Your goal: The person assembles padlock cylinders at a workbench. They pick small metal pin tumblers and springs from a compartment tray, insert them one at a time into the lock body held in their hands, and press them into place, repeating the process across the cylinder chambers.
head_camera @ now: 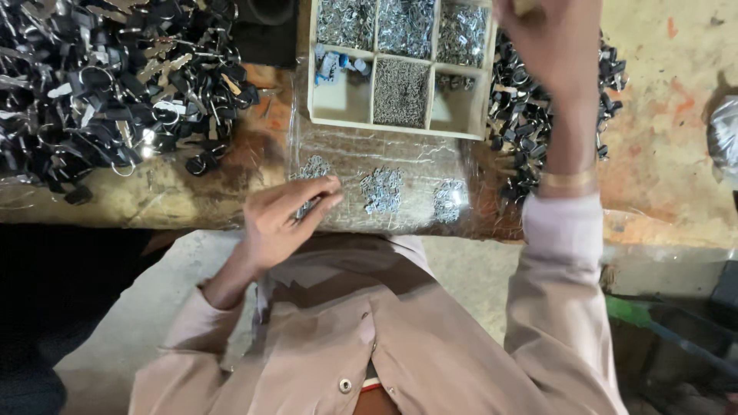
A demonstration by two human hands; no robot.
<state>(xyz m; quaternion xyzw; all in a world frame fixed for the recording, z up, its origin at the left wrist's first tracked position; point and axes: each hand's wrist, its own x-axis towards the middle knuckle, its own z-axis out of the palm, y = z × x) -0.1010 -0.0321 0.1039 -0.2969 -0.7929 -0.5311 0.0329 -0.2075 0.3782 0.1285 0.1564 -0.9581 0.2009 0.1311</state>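
My left hand (286, 217) rests at the near edge of a clear plastic sheet (415, 154), its fingertips pinched over a small pile of tiny metal parts (311, 170). Two more small piles (382, 190) (449, 200) lie on the sheet to the right. My right hand (552, 42) is raised high at the top of the view, fist closed; whatever it grips is cut off by the frame edge. A gold bangle (567, 179) sits on that wrist.
A cream divided tray (369, 119) holds several compartments of small metal parts. Heaps of black pieces with metal rings lie at the left (115, 77) and behind my right arm (523, 131). The worn workbench (669, 138) extends right.
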